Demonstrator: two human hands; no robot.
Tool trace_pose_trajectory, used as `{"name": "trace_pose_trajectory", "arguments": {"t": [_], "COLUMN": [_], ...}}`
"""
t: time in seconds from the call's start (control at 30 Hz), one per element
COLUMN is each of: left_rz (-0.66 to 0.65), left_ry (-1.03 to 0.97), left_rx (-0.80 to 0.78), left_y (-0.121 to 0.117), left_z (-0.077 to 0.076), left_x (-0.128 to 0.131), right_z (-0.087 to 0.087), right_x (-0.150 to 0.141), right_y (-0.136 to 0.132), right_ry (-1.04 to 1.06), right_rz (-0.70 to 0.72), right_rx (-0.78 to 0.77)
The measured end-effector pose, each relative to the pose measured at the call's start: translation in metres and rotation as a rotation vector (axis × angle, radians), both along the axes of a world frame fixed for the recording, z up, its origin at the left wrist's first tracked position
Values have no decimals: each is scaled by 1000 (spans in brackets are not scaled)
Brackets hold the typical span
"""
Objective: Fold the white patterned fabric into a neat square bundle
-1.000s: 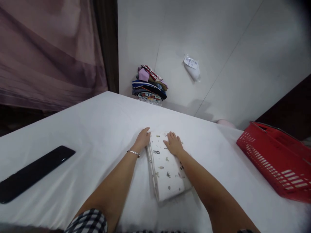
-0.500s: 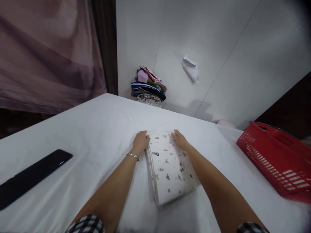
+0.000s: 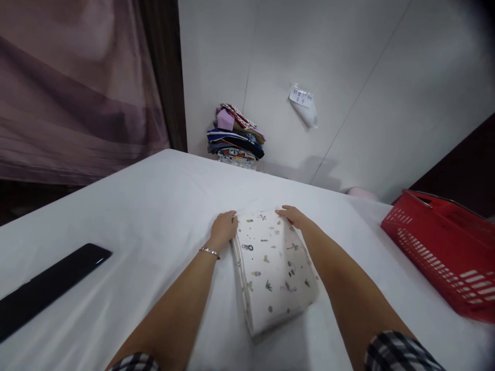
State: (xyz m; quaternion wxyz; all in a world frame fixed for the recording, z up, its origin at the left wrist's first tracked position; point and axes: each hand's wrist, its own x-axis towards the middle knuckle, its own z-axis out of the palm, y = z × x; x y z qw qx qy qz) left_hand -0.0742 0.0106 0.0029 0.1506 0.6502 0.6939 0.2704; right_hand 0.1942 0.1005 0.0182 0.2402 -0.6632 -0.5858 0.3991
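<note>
A folded white cloth with small printed figures (image 3: 273,268) lies on the white-covered table (image 3: 147,206) in front of me. My left hand (image 3: 223,229), with a thin bracelet on the wrist, grips the cloth's far left corner, fingers curled round the edge. My right hand (image 3: 294,217) holds the far right corner, fingers bent over the far edge. Both forearms run along the cloth's two sides.
A red plastic basket (image 3: 444,252) stands at the right. A long black flat object (image 3: 46,288) lies at the left. A pile of folded clothes (image 3: 236,136) sits against the white wall beyond the table, with a paper note (image 3: 302,100) stuck higher up. A mauve curtain (image 3: 77,87) hangs left.
My right hand has slid from the top of the cloth to its far right corner. The left hand has stayed at the far left corner.
</note>
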Motion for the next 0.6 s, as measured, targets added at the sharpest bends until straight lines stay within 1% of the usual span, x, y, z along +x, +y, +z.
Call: {"name": "trace_pose_trajectory", "arguments": {"t": [0.17, 0.27, 0.37, 0.47, 0.6], "left_rz": [-20, -35, -53, -72, -83], "left_ry": [44, 67, 59, 20, -108], "left_rx": [-8, -2, -3, -15, -74], "left_y": [0, 0, 0, 1, 3], "left_z": [0, -1, -1, -1, -1], "left_x": [1, 0, 0, -2, -7], "right_z": [4, 12, 22, 31, 47], "right_x": [0, 0, -3, -6, -10], "right_y": [2, 2, 3, 1, -6], "right_ry": [130, 211, 277, 366, 451], "right_rz": [63, 86, 137, 189, 266], "right_rx": [-166, -274, -336, -335, -250]}}
